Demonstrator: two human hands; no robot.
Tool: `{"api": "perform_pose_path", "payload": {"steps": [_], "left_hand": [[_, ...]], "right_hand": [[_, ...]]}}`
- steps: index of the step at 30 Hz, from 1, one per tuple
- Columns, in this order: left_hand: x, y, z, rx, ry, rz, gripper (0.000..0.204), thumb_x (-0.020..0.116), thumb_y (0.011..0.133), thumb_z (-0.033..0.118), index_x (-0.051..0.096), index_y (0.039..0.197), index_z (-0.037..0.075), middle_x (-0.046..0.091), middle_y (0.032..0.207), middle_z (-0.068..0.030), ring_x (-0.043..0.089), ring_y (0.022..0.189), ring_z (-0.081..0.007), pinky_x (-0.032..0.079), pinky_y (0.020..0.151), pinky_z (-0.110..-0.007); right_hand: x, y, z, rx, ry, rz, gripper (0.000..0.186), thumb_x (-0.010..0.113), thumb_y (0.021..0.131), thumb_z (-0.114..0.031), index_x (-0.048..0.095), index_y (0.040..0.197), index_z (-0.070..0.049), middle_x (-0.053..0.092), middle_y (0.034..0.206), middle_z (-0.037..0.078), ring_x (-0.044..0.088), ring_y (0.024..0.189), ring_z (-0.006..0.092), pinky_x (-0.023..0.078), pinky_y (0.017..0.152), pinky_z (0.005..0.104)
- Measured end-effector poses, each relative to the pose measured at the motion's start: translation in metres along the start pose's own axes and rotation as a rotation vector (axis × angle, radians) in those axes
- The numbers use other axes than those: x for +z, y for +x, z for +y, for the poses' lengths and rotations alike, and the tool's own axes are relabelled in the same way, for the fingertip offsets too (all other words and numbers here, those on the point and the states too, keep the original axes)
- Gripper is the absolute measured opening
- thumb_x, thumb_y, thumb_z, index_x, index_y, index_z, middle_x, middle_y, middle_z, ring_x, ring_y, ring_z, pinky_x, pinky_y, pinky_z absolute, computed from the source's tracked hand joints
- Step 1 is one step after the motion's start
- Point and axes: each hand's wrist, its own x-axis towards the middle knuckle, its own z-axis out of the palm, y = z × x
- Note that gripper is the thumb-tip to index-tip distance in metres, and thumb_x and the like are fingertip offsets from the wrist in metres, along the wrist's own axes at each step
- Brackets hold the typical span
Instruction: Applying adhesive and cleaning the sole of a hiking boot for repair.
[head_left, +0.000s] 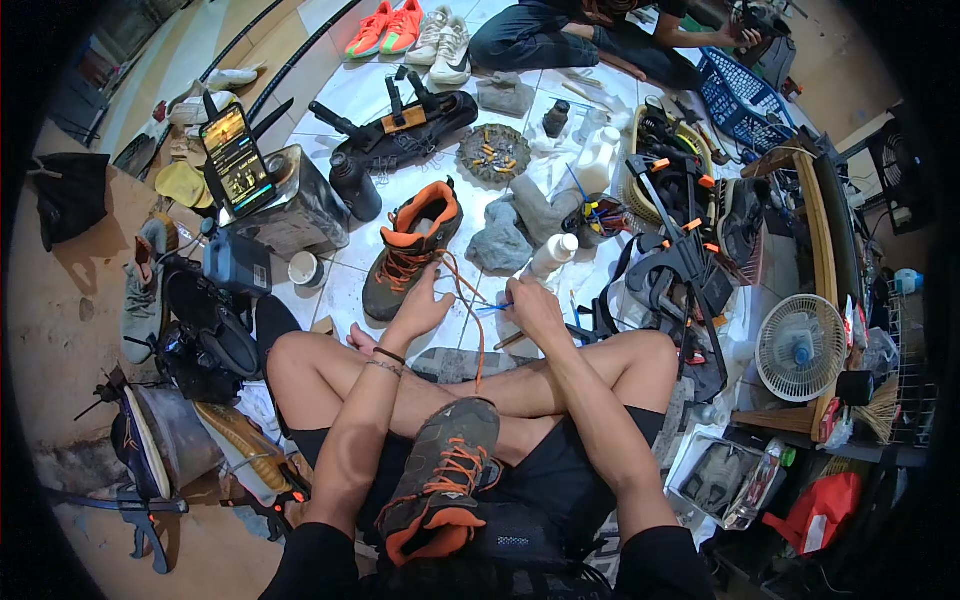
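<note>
My left hand [428,300] pinches an orange shoelace [470,290] that runs from a grey and orange shoe [412,248] standing on the white floor tiles ahead of my crossed legs. My right hand [532,300] grips a thin blue tool [493,309] whose tip meets the lace between both hands. A second grey and orange shoe [445,480] rests in my lap, sole toward my left forearm.
A phone [238,160] leans on a metal can [290,205] at left. Bottles [552,255], grey rags [500,245], black clamps [685,250], a small fan [800,347] and several shoes lie about. Another person [590,35] sits at the far side.
</note>
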Motion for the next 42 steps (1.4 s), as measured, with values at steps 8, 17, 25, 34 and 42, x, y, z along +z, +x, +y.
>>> {"api": "perform_pose_path", "payload": {"steps": [8,17,25,34,42], "left_hand": [[-0.001,0.009,-0.008,0.128,0.119,0.203,0.059,0.063,0.082,0.014,0.042,0.134,-0.004,0.052,0.136,-0.0263,0.049,0.13,-0.0395,0.037,0.109,-0.043],[-0.012,-0.071,0.118,0.291,-0.496,-0.255,0.023,0.059,0.096,0.014,0.065,0.112,-0.002,0.069,0.1,-0.0072,0.064,0.093,-0.0128,0.05,0.082,-0.028],[-0.017,-0.138,0.184,0.429,-0.574,-0.284,0.024,0.067,0.091,0.01,0.063,0.109,-0.005,0.068,0.098,-0.0104,0.066,0.089,-0.0164,0.053,0.083,-0.03],[-0.021,-0.152,0.188,0.385,-0.571,-0.332,0.014,0.066,0.091,0.009,0.07,0.097,-0.004,0.071,0.085,-0.0071,0.065,0.08,-0.0109,0.05,0.076,-0.026],[-0.016,-0.152,0.18,0.363,-0.552,-0.35,0.015,0.066,0.092,0.012,0.07,0.095,-0.003,0.071,0.085,-0.0059,0.064,0.08,-0.0097,0.05,0.074,-0.025]], "right_hand": [[-0.038,-0.029,-0.004,-0.15,0.371,0.216,0.02,0.07,0.086,-0.02,0.063,0.091,-0.002,0.065,0.083,0.017,0.064,0.079,0.0381,0.049,0.069,0.0451],[-0.115,-0.105,-0.049,-0.009,1.46,0.636,0.019,0.055,0.101,-0.021,0.049,0.102,-0.003,0.068,0.079,0.015,0.071,0.066,0.0242,0.06,0.058,0.0337],[-0.126,-0.141,-0.084,-0.084,1.52,0.774,0.018,0.058,0.1,-0.018,0.048,0.098,-0.003,0.066,0.074,0.012,0.069,0.063,0.0228,0.061,0.059,0.0365],[-0.114,-0.148,-0.088,-0.022,1.617,0.704,0.017,0.058,0.1,-0.019,0.05,0.098,-0.004,0.065,0.075,0.009,0.067,0.062,0.0171,0.059,0.057,0.033],[-0.108,-0.149,-0.083,0.059,1.7,0.651,0.018,0.059,0.1,-0.02,0.05,0.096,-0.005,0.065,0.073,0.008,0.067,0.06,0.0171,0.059,0.056,0.0317]]}}
